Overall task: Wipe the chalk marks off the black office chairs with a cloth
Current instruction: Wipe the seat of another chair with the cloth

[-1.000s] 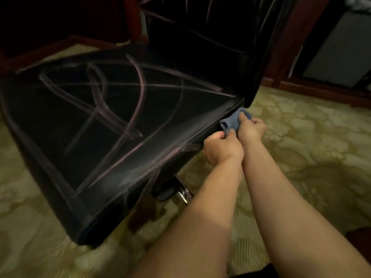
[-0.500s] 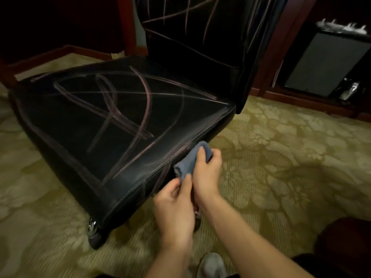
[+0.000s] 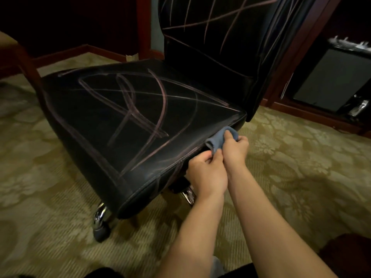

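Both your hands grip the blue cloth (image 3: 217, 138): left hand (image 3: 206, 174) pinches its lower end, right hand (image 3: 234, 148) presses it on the side edge of the chair seat (image 3: 112, 117), chalk marks (image 3: 140, 109) still there.

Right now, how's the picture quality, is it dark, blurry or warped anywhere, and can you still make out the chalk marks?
Head view: dim, warm light; the top left corner is nearly black. Wide-angle warping bends the chair seat and the forearms. The chrome caster leg shows small glints. The carpet looks soft and slightly smeared. The chalk marks stay clearly readable, and the blue cloth in both hands is distinct.
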Available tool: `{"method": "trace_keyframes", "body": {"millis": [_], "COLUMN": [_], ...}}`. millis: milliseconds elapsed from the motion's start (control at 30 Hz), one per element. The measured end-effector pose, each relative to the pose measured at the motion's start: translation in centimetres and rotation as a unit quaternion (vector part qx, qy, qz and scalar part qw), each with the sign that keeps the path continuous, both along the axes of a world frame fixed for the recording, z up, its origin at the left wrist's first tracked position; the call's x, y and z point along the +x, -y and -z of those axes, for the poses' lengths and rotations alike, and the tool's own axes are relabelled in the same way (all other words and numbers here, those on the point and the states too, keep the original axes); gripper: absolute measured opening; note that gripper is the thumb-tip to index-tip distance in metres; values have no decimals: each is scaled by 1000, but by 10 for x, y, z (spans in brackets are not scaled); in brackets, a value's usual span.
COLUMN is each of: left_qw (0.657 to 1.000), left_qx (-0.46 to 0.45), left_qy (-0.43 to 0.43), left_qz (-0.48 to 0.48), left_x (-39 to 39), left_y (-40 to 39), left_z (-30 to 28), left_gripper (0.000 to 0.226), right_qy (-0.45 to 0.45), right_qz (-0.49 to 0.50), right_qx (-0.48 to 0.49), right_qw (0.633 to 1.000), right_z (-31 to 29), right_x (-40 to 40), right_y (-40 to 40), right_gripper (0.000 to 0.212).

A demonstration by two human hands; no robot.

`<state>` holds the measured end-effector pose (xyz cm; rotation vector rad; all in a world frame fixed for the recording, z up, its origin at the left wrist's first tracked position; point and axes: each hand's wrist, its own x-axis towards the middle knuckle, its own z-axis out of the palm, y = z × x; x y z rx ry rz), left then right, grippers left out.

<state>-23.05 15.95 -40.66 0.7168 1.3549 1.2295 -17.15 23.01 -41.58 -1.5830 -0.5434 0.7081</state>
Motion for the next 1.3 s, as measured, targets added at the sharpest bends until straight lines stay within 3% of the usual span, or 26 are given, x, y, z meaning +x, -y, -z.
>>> {"method": "trace_keyframes", "body": {"millis": [167,367,533,633,800,900,1000,1100,1300], "left_qw": [999,998,989,981,979,980,980,980,988], "left_qx": [2,15,24,20,93,93,66,35,43], "left_qy": [-21,-19,-61,-47,-56,-69,-108,-146,-122], "left_qz": [-31,-63,-136,-185,-170,-164,-153,-134,-85], "left_x": [-27,-74,-119,-136,-110,-86,-75,-77,-76], "left_y": [14,67,108,118,98,75,65,66,65], "left_z": [14,18,50,60,39,31,37,56,75], "left_gripper": [22,36,15,22,2,5,14,11,11], "right_qy": [128,200,154,124,-20,-39,-94,-178,-100], "right_qz": [-16,-60,-190,-245,-169,-174,-165,-156,-155], "right_qx": [-25,-29,-24,-37,-46,-73,-110,-186,-191], "right_qw": [991,977,969,961,984,981,976,954,964], "right_z": [9,13,37,40,2,-23,-23,-10,-1], "right_x": [-27,-77,-126,-139,-106,-82,-72,-77,-55], "right_y": [11,60,114,131,108,93,84,82,80], "right_gripper": [19,16,15,14,20,19,2,27,36]}}
